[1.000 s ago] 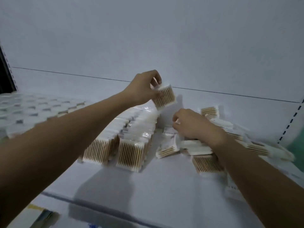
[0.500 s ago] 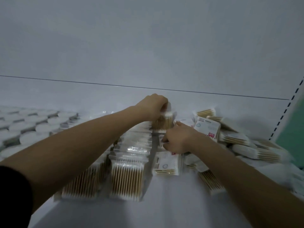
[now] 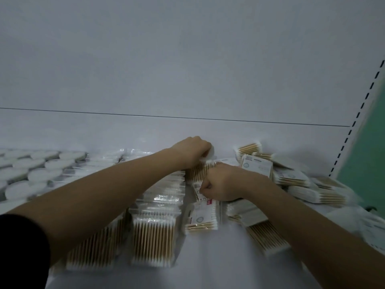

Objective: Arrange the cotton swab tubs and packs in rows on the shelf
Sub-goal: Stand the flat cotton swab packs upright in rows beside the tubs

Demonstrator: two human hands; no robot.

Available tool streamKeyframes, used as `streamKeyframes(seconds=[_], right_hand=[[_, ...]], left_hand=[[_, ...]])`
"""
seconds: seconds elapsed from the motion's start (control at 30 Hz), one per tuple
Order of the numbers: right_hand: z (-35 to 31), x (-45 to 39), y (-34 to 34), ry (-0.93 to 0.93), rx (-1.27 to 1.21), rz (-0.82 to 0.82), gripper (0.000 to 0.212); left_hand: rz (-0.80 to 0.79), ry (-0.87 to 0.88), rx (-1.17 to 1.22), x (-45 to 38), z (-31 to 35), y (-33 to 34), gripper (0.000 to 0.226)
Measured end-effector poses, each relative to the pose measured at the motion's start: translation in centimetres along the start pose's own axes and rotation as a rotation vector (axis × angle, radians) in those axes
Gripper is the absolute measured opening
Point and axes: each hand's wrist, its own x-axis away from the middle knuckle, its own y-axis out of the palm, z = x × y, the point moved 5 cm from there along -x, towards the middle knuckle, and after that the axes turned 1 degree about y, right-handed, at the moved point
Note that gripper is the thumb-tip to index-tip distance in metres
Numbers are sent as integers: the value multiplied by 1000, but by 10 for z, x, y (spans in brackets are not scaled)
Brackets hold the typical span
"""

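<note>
Gripping a pack of wooden-stick swabs (image 3: 198,174) from above, the left hand (image 3: 192,150) sits at the far end of the nearer row of packs (image 3: 155,230); fingers are curled over the pack's top edge, and the pack stands upright, touching the back of that row.

Head view, the only one. Right hand (image 3: 221,184) is just beside the left, knuckles up, fingers curled tight around a labelled pack (image 3: 199,191) lying flat beneath it; how much of that pack is lifted I cannot tell. Another labelled pack (image 3: 203,215) lies flat in front of it on the white shelf (image 3: 208,274).

Two rows of clear-wrapped packs run from the front of the shelf toward the back wall, standing on end, sticks vertical. The second row (image 3: 93,247) is partly hidden under the left forearm.

Round white tubs (image 3: 39,174) sit packed lid-up in staggered rows on the left part of the shelf, touching one another.

Loose heap of packs (image 3: 300,184) lies right of the hands, unsorted, some flat, some tilted, overlapping. One labelled pack (image 3: 257,166) in it leans upright near the right wrist.

A dark sleeve (image 3: 23,251) covers the left upper arm. A green panel (image 3: 366,147) and a dashed slotted upright (image 3: 358,122) are visible at the right edge.
</note>
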Motion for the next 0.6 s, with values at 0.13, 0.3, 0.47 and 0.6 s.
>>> streamKeyframes(seconds=[0.13, 0.3, 0.47, 0.6], right_hand=[[1, 3, -3, 19, -147, 19, 28], [2, 31, -51, -13, -360, 317, 21], [21, 73, -72, 50, -568, 476, 19], [21, 109, -66, 31, -647, 494, 19]], left_hand=[[-37, 47, -31, 1, 1, 5, 9], [67, 152, -154, 7, 3, -14, 15], [243, -67, 140, 32, 24, -66, 24], [366, -190, 381, 73, 72, -83, 18]])
